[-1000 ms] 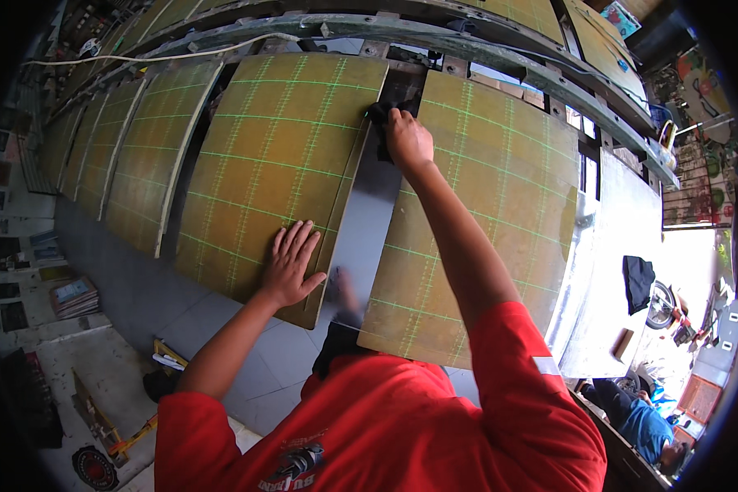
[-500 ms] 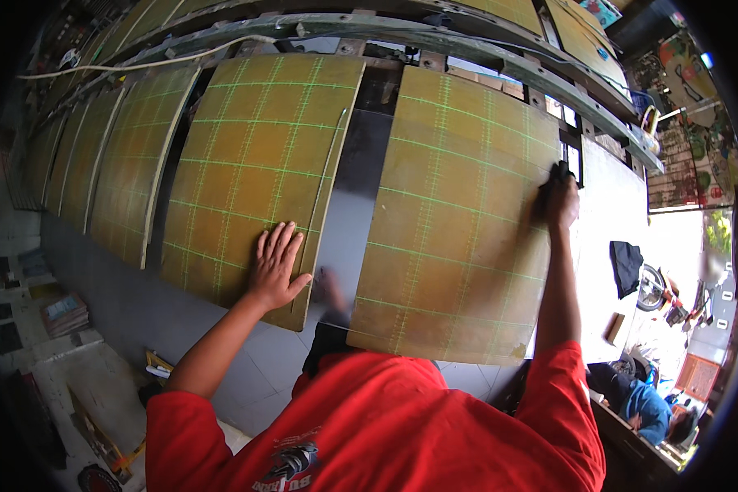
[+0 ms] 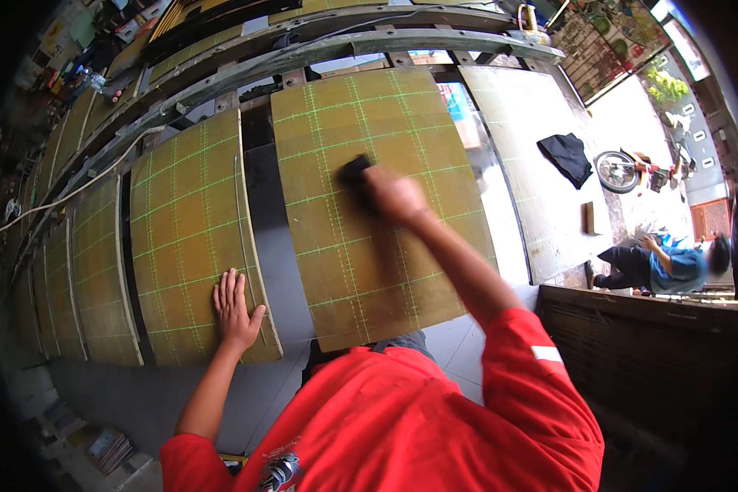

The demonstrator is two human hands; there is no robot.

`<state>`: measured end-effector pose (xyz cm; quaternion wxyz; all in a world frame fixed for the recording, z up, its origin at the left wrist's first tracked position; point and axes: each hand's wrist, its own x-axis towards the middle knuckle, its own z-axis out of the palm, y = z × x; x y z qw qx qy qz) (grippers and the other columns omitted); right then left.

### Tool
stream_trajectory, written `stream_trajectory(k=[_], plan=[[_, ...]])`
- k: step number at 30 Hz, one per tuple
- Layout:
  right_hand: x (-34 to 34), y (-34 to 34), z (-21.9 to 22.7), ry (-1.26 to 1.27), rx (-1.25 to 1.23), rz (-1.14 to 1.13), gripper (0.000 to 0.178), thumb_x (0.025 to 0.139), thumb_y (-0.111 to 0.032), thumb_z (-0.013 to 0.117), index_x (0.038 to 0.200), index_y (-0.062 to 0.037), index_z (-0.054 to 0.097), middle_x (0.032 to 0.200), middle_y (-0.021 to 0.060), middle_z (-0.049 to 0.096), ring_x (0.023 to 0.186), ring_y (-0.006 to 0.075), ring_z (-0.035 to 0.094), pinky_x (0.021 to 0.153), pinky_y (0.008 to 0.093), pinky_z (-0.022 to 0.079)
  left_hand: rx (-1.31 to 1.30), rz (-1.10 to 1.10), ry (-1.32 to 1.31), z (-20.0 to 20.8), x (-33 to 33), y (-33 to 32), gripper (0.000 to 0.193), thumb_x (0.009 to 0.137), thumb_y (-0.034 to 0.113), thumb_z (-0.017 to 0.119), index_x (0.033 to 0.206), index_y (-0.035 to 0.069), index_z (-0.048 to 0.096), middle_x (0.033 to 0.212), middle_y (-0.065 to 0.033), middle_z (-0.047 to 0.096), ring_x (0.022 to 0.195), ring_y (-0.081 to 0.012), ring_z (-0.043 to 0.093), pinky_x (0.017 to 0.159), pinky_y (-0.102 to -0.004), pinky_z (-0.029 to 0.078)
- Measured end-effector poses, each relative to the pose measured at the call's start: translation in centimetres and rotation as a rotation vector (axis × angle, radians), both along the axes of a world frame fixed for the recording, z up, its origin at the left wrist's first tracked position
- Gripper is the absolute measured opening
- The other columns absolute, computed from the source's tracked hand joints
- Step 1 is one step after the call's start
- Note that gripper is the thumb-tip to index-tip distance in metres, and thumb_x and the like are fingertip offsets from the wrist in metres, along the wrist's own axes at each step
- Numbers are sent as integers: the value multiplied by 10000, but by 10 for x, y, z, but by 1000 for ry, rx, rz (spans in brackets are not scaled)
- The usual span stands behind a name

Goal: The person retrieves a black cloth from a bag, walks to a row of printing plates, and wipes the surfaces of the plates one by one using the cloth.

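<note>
The left camera of a head-worn pair looks down and forward from above the wearer, whose red shirt (image 3: 394, 418) looms close at bottom centre. Its wide fisheye view spans the grid-lined board (image 3: 369, 246) mid-frame, a bowed rail (image 3: 385, 41) along the top and a farther motorcycle (image 3: 631, 170) at right.

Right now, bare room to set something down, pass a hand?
Set-down: pale rectangular right board, beyond its crumpled black cloth. Hand: gap between tan green-lined left board and tan middle board. Crowded: its centre, right hand holding black wad.
</note>
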<state>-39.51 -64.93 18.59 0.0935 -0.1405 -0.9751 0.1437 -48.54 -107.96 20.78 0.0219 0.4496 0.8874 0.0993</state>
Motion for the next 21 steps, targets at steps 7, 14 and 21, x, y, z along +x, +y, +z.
stream_trajectory(k=[7,14,21], plan=[[159,144,26,9,90,-852,219,918,-249,544,986,-42,562,930,225,653,849,404,641,714,516,496,31,-13,19,-4,1,-3,754,878,409,559,1449,3,280,1536,-203,240,1427,-372,210,1151,-535,121],[80,-137,-26,130,272,-281,303,882,-162,515,1173,-82,532,1040,87,624,879,223,640,639,367,534,39,-18,62,-7,1,-4,740,876,392,568,1442,0,294,1528,-207,250,1425,-367,213,1151,-536,124],[163,-97,11,-158,264,-261,126,885,-167,515,986,-93,508,905,89,594,776,253,643,584,400,520,44,-24,92,-12,0,-10,735,887,402,560,1446,6,293,1522,-208,263,1415,-368,231,1148,-532,145]])
